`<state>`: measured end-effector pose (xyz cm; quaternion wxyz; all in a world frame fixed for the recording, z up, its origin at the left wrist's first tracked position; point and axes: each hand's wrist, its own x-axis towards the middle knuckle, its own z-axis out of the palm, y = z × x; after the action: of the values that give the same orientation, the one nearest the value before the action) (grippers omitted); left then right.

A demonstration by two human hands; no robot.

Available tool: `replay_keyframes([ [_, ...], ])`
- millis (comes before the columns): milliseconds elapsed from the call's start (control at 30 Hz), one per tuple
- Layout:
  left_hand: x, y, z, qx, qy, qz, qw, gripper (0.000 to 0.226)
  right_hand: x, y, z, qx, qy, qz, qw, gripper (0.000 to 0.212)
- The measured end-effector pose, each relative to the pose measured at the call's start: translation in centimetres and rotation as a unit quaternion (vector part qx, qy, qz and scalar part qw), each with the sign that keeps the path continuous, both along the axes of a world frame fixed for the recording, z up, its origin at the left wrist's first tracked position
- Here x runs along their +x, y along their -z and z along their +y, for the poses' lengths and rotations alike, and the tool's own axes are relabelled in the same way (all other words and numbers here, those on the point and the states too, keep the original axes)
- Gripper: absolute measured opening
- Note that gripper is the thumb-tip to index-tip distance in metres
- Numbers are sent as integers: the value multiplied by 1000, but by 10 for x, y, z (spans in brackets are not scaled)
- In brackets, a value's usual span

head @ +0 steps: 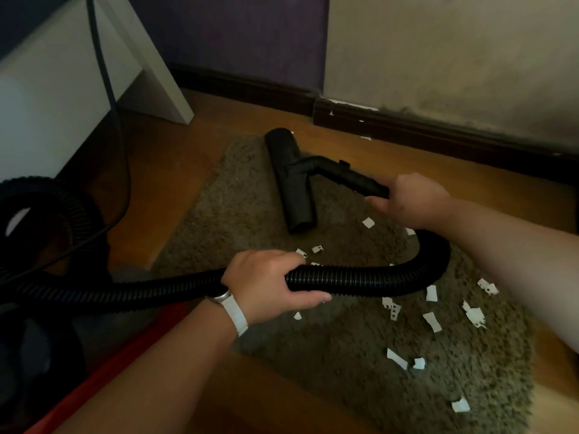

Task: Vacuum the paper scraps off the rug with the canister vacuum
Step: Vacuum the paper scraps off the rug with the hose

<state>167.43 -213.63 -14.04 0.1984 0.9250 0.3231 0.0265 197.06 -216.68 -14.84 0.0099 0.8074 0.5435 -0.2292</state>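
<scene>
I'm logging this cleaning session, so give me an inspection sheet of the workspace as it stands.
Surface: shaggy brown rug on wooden floor.
Job's things: black nozzle lies on the rug; paper scraps scattered nearer the person; canister hidden.
Clutter: stray scraps by the baseboard.
Grips: left hand shut on the ribbed hose; right hand shut on the wand.
Cables: dark cord hangs beside white furniture.
Surroundings: stained wall.

Both forearms bare, no sleeves visible. White watch strap [235,313] with silver case on left wrist.
</scene>
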Motion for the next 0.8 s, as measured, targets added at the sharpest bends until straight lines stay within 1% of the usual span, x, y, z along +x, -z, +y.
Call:
replay_keyframes([
  [133,3,-7,3,-5,-13,-18,1000,54,9,-3,7,2,36,4,999,34],
  [200,2,-9,4,-10,-15,-23,1000,54,13,-3,16,-2,52,0,999,32],
  [300,1,-10,5,-13,-16,-19,1000,60,17,0,34,-4,65,-5,998,35],
  [433,0,-13,12,-21,-24,-17,999,58,15,2,66,3,58,-10,998,39],
  [600,-3,-10,24,-33,-44,-24,998,60,14,5,99,-13,50,0,999,48],
  [800,-5,-8,31,-35,-48,-28,998,60,19,24,91,-45,90,32,994,50],
])
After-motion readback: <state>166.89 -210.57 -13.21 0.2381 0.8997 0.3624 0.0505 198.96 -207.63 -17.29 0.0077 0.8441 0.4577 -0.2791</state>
